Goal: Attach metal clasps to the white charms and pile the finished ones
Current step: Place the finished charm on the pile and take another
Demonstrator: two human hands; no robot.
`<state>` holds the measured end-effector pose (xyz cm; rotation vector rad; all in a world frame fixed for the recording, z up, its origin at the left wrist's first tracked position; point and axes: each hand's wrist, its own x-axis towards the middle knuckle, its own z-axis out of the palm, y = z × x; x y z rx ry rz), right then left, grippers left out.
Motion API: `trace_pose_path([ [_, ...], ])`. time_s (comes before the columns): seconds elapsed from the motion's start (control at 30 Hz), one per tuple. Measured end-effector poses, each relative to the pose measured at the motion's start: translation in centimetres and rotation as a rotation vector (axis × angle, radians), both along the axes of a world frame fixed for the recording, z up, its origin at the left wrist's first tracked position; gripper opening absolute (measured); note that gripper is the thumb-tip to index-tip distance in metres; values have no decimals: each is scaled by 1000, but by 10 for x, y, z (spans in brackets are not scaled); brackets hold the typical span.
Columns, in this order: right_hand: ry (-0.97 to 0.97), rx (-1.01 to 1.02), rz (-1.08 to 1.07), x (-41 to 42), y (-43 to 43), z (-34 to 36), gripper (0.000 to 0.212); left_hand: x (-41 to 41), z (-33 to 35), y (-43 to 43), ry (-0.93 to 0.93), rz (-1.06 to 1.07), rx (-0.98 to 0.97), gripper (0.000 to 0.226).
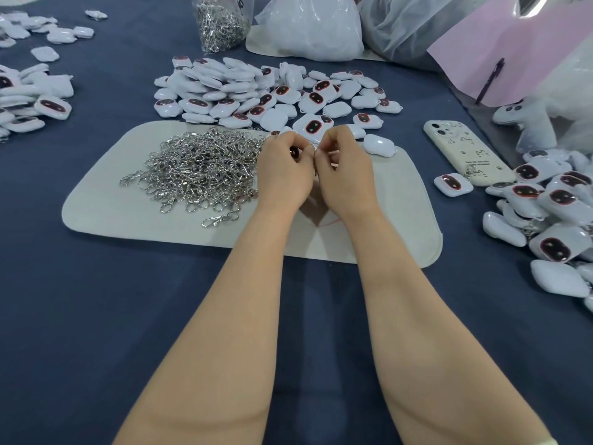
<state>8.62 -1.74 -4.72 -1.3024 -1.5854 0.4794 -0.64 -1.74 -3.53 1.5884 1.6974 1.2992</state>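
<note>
My left hand (284,170) and my right hand (345,170) meet knuckle to knuckle over the pale mat (106,207). The left hand's fingers curl round a white charm, of which only a dark spot shows. My right hand pinches a thin metal clasp (316,152) between the two hands. A heap of loose silver clasps (199,168) lies on the mat just left of my left hand. Behind the mat spreads a big pile of white charms (256,91). A second pile of charms with clasps (552,203) lies at the right edge.
A white phone (465,152) lies right of the mat, a single charm (453,184) beside it. One charm (380,144) rests on the mat's far right corner. A clear bag of clasps (221,20) and white plastic bags (311,27) stand at the back. More charms (32,91) lie far left.
</note>
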Motion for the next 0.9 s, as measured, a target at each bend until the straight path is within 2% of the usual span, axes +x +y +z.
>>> trace_pose_path([
  [0.23, 77, -29, -33, 2, 0, 1, 13, 1, 0, 0, -57, -63, -1, 9],
  [0.3, 108, -33, -73, 4, 1, 2, 12, 2, 2, -1, -130, -90, -6, 11],
  [0.4, 154, -51, -129, 7, 2, 2, 11, 3, 5, -6, -223, -131, 3, 33],
  [0.47, 169, -66, -146, 7, 2, 2, 11, 3, 4, -6, -242, -141, -21, 39],
  [0.63, 159, -65, -154, 8, 1, 3, 10, 3, 0, -2, -268, -169, -69, 20],
  [0.9, 98, -60, -131, 6, 1, 3, 12, 2, -3, 1, -240, -156, -60, 21],
])
